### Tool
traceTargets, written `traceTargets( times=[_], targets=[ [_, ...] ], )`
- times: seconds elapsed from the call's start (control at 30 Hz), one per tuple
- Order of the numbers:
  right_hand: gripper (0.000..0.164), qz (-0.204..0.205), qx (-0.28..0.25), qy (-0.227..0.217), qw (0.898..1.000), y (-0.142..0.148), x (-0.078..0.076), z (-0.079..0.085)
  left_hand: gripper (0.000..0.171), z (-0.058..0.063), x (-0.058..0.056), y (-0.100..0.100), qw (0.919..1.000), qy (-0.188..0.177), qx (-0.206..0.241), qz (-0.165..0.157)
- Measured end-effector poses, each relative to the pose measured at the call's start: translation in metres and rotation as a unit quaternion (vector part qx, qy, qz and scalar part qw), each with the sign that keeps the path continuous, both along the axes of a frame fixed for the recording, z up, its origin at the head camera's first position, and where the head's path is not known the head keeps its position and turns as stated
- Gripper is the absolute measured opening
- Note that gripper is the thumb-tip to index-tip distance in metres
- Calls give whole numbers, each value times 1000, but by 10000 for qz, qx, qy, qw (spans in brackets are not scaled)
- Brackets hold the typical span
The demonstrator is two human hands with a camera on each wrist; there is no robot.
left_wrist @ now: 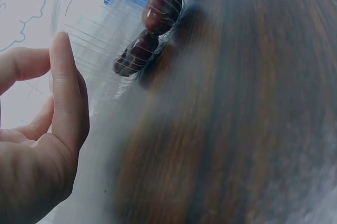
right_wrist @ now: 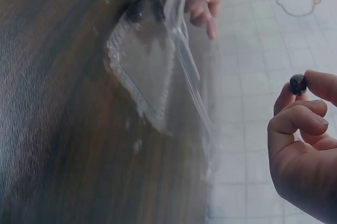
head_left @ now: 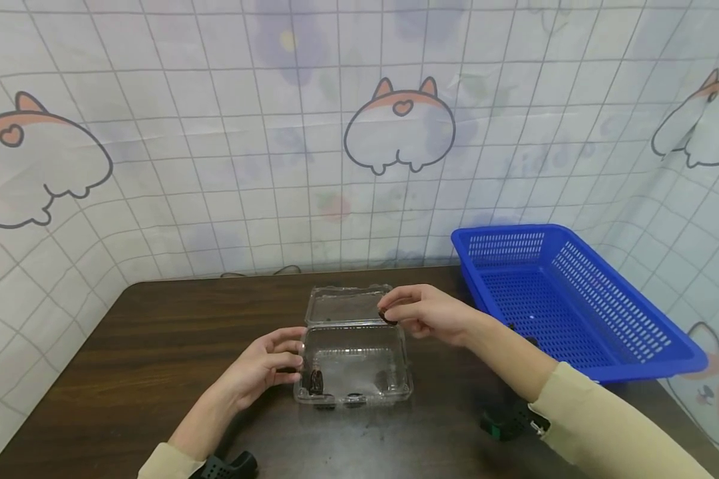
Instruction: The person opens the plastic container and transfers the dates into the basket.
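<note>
A clear plastic clamshell box [head_left: 359, 362] stands on the table with its lid [head_left: 344, 306] folded back toward the wall. Several glossy, dark reddish-brown dried dates [left_wrist: 162, 10] lie in it, grouped at its near left corner in the head view. The fingertips of my left hand [head_left: 263, 362] touch the box's left side from outside, fingers loosely extended. Above the lid's right edge, my right hand [head_left: 434, 313] pinches one small dark date [right_wrist: 298, 84] between thumb and fingertips.
A blue perforated plastic basket [head_left: 647, 368] stands at the right, with a few dark pieces [head_left: 532, 341] inside, partly hidden by my right forearm. The dark wooden table [head_left: 174, 332] meets a wall covered in white grid-patterned sheeting [head_left: 245, 199] at the back.
</note>
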State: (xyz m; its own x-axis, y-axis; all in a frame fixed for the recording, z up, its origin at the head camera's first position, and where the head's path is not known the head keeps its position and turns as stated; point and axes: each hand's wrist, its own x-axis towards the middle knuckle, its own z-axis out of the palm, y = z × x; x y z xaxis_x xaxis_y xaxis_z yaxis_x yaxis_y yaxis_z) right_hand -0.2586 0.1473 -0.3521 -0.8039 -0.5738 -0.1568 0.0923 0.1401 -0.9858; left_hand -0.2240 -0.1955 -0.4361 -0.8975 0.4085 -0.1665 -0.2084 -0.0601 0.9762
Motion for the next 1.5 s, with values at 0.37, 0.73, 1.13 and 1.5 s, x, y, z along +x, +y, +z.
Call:
traceTargets(
  times=[0.37, 0.73, 1.13, 1.5],
  targets=[
    [17, -460, -164, -43, 9988, 28, -1, 8, 63, 0, 1, 0, 10000, -9, -4, 17],
    [25, -752, -16, 38, 9972, 56, 4, 14, 63, -2, 2, 0, 10000, -51, 14, 34],
    [21, -978, 107, 158, 9950, 85, 12, 19, 63, -1, 2, -1, 10000, -22, -3, 68],
    [16, -1157, 57, 207, 9930, 119, 22, 20, 63, -1, 2, -3, 10000, -35, -32, 65]
  ],
)
